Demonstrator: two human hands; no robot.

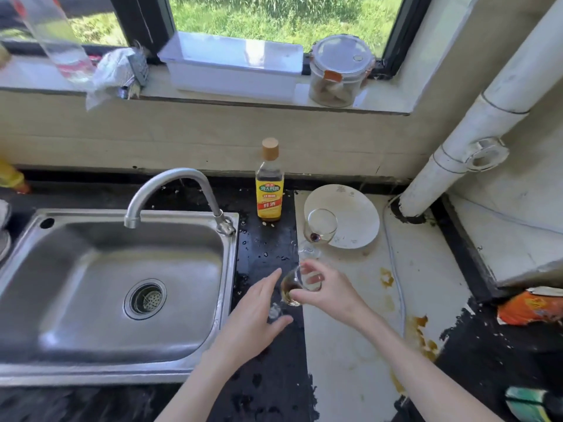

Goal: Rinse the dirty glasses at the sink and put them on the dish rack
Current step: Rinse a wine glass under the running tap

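Observation:
My right hand (327, 292) grips a tilted wine glass (292, 289) with dark dregs in its bowl, just right of the sink. Its foot (275, 310) shows beside my left hand (257, 312), whose fingers are straight and spread close to the glass; I cannot tell whether they touch it. A second wine glass (321, 226) with a red residue lies tilted against a white plate (356, 214) on the counter behind. The steel sink (91, 269) is dry and the faucet (170, 190) shows no water. No dish rack is in view.
A yellow-labelled bottle (269, 185) stands behind the sink's right corner. The window sill holds a white box (234, 65) and a lidded jar (339, 71). A white pipe (475, 123) runs down at the right. Brown stains (422, 333) mark the pale counter.

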